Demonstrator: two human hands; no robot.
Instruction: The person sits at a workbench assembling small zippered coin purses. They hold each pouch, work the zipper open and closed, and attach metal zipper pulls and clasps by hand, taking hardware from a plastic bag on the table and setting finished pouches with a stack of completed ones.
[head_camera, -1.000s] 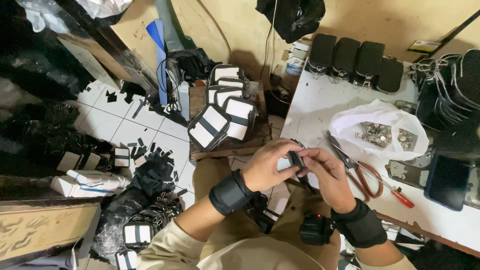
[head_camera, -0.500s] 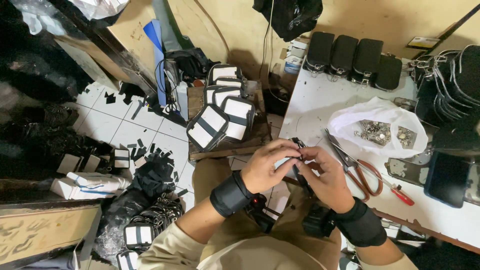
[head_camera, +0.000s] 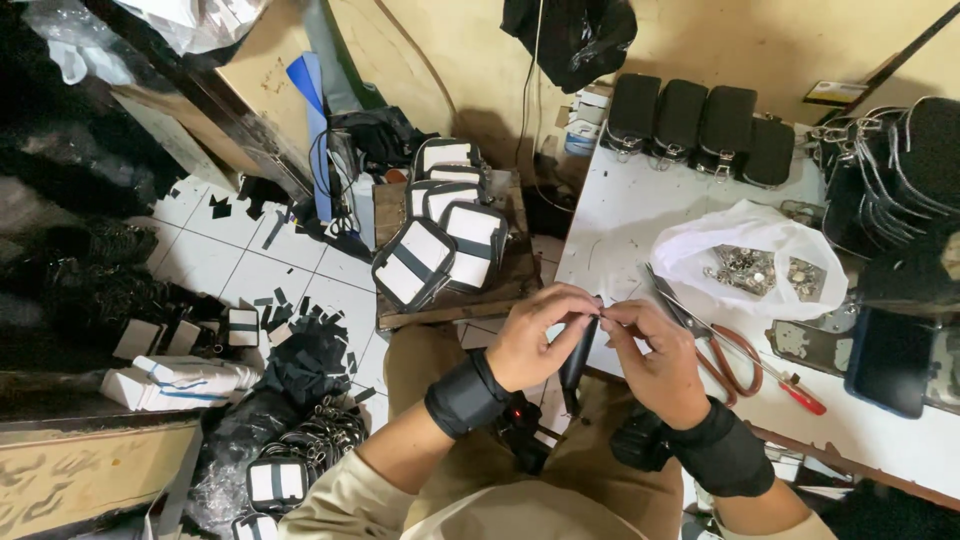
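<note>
A narrow black strap (head_camera: 578, 362) is pinched at its top end between the fingers (head_camera: 585, 297) of both hands, held upright over the lap just off the near edge of the white table (head_camera: 620, 220). The left hand (head_camera: 535, 338) is closed on the strap from the left, and the right hand (head_camera: 655, 360) is closed on the same end from the right, thumb and forefinger meeting over something too small to make out. Both wrists are wrapped in black bands. The strap's lower end hangs free between the knees.

For fine work of this kind, the strap end is best kept taut and steady between the two pinches, with the hands braced close together so that the small part is not dropped into the lap.

Just right of the right hand, scissors (head_camera: 715, 340) with reddish handles lie on the table, with a red-handled screwdriver (head_camera: 795, 390) beside them. Further back, a white plastic bag (head_camera: 760, 255) holds small metal fittings, and a row of black pouches (head_camera: 700, 120) stands along the wall. A dark phone (head_camera: 888, 362) lies at the right. To the left, black-and-white pouches (head_camera: 440, 240) are stacked on a low wooden stand (head_camera: 450, 305), and black scraps are scattered over the tiled floor (head_camera: 230, 260). The scissors lie close enough to be knocked by the right hand.
</note>
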